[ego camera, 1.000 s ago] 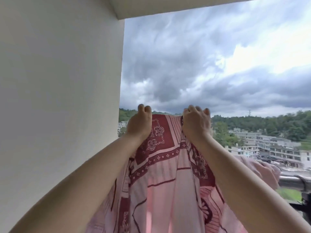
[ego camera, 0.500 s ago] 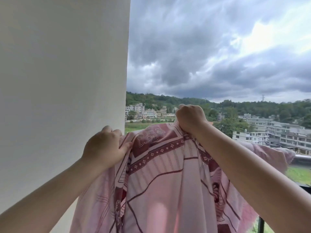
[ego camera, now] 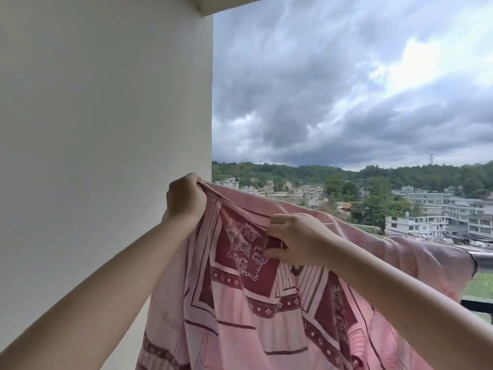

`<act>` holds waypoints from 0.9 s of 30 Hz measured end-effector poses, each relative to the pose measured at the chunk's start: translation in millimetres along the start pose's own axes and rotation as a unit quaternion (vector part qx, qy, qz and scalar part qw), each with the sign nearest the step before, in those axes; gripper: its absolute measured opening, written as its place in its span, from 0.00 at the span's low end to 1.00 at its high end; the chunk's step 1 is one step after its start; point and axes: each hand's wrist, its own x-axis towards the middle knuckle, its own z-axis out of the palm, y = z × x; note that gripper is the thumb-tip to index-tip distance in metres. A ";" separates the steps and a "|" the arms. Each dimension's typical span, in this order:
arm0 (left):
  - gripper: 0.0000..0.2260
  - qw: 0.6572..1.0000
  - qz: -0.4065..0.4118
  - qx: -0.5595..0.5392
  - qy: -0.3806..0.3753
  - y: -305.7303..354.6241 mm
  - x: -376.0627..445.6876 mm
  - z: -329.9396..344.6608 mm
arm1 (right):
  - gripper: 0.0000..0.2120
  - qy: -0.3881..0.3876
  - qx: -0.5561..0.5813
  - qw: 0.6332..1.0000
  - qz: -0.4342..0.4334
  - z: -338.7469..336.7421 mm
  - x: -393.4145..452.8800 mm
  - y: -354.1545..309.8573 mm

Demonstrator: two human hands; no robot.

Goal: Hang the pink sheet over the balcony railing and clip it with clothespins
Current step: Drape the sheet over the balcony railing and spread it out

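Note:
The pink sheet (ego camera: 240,311), patterned with dark red bands and floral squares, hangs in front of me and stretches right over the balcony railing (ego camera: 482,259). My left hand (ego camera: 185,197) grips its upper edge in a fist, close to the white wall. My right hand (ego camera: 296,240) pinches a fold of the cloth lower down, on the dark red floral patch. Only the right end of the metal rail shows; the sheet hides the rest of it. No clothespins are in view.
A white wall (ego camera: 106,156) fills the left half, with a ceiling edge (ego camera: 226,4) above. A dark lower bar (ego camera: 477,303) of the railing shows at the right. Beyond are buildings, trees and a cloudy sky.
My left hand has risen and moved right to the sheet's top edge. My right hand has dropped onto the red patch, and the sheet has spread further right along the rail.

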 end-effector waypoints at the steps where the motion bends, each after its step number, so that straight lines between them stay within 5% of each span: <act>1: 0.12 1.000 0.007 0.009 0.011 -0.1 4.7 1.0 | 0.17 0.017 0.023 1.000 0.000 1.7 0.4 -0.8; 4: 0.11 0.997 0.060 0.055 0.015 -1.7 18.1 10.0 | 0.07 0.060 0.040 0.997 0.021 3.3 5.4 -2.7; 8: 0.10 0.986 0.129 0.109 0.014 -5.3 57.7 12.8 | 0.02 0.177 -0.079 0.977 0.085 -15.7 37.8 23.2; 12: 0.15 0.971 0.191 0.142 -0.026 25.3 106.8 37.9 | 0.10 0.132 -0.156 0.949 0.242 -38.7 77.5 77.9; 15: 0.17 0.961 0.196 0.135 -0.143 35.5 120.8 86.0 | 0.12 0.082 -0.201 0.925 0.310 -24.7 90.0 110.0; 17: 0.18 0.912 0.222 0.161 -0.305 24.0 108.7 114.3 | 0.13 -0.031 -0.203 0.928 0.311 0.8 88.2 120.8; 20: 0.21 0.745 0.196 0.276 -0.575 1.8 70.4 123.3 | 0.15 -0.277 -0.111 0.911 0.284 25.2 74.9 119.1; 21: 0.21 0.724 0.181 0.270 -0.609 -3.4 60.9 119.6 | 0.16 -0.333 -0.094 0.895 0.282 30.0 72.5 117.6; 24: 0.16 0.787 0.185 0.146 -0.570 -5.8 43.4 85.9 | 0.14 -0.424 -0.014 0.873 0.242 33.4 74.3 106.2; 27: 0.09 0.856 0.219 0.020 -0.468 -7.6 21.7 47.7 | 0.12 -0.374 0.109 0.906 0.165 24.3 83.4 84.7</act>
